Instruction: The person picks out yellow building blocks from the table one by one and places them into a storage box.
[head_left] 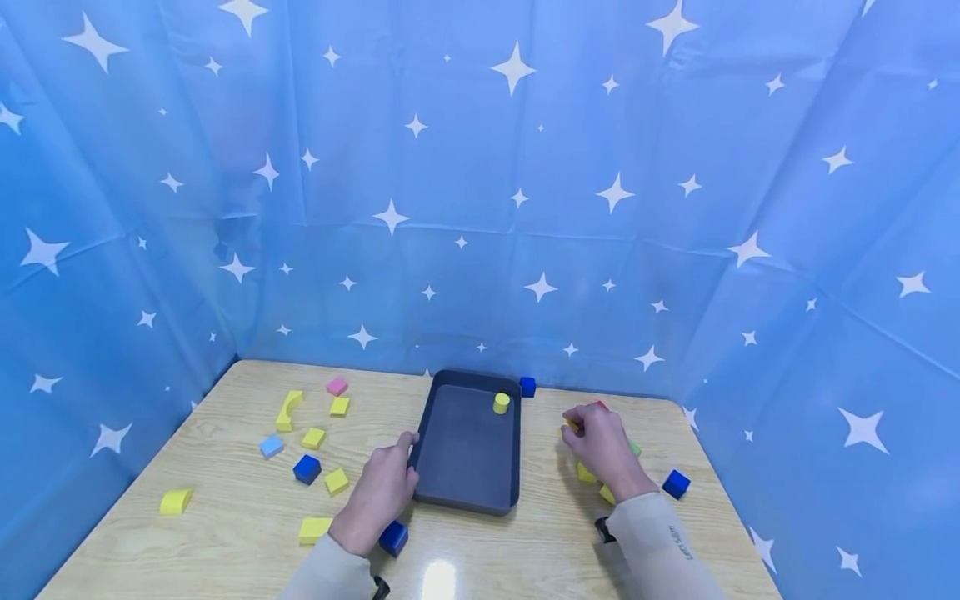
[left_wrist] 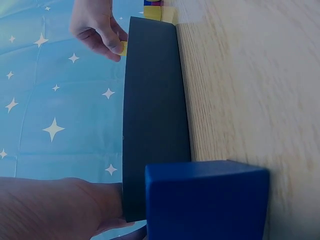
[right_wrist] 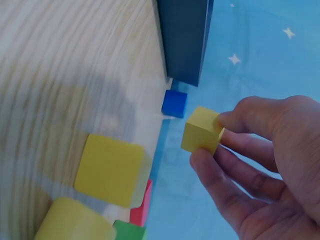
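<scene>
My right hand [head_left: 602, 446] pinches a yellow cube-shaped block [right_wrist: 202, 129] between thumb and fingers, raised above the right part of the table. My left hand [head_left: 381, 487] grips the left wall of a dark grey rectangular tray [head_left: 468, 507]. Inside the tray, near its far right corner, stands a yellow cylinder [head_left: 501, 403]. Under and around my right hand lie several yellow blocks [right_wrist: 111, 170], a green block [right_wrist: 130, 231] and a red block [right_wrist: 142, 205], partly hidden in the head view. Close to my left wrist sits a blue cube [head_left: 393, 538].
Several yellow blocks [head_left: 313, 437], a yellow arch [head_left: 287, 412], a pink block [head_left: 337, 386], a light blue block [head_left: 272, 447] and a dark blue cube [head_left: 307, 469] spread over the table's left. Other blue cubes lie behind the tray's right edge [head_left: 528, 387] and far right [head_left: 676, 484]. A starry curtain [head_left: 480, 167] surrounds the table.
</scene>
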